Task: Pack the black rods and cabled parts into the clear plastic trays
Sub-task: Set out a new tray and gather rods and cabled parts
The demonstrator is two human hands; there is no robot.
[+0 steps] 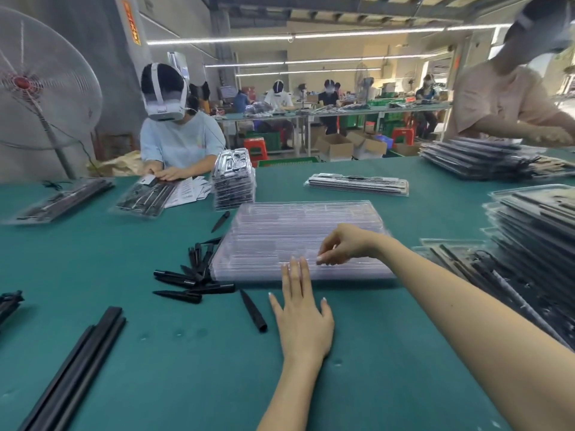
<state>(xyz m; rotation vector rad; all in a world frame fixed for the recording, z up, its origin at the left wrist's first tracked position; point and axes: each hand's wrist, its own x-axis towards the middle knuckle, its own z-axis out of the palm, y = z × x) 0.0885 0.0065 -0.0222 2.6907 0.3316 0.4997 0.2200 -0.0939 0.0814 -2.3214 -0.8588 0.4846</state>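
1. My left hand (pixel 300 309) lies flat on the green counter (pixel 174 377), fingers straight, their tips touching the near edge of the stack of empty clear trays (pixel 298 237). It holds nothing.
2. My right hand (pixel 340 244) hovers over the near right part of that stack with fingers curled and thumb and forefinger close together, as if picking at the top tray's edge. Blur keeps me from telling whether it really has hold of the plastic.
3. The top tray looks empty, so I judge this round of packing has barely begun: I am only separating a tray.
4. Parts waiting to go in: a loose heap of short black tapered pieces (pixel 196 275) just left of the stack, one more (pixel 253 311) beside my left hand, another (pixel 220 221) farther back, and long black rods (pixel 77 365) lying at the near left.
5. Work that looks done: filled trays piled at my right (pixel 535 225), a tall pile (pixel 234 181) behind the empties, and a flat one (pixel 357 183) farther back.
6. I cannot make out cabled parts clearly; something dark at the far left edge (pixel 9 301) might be one.
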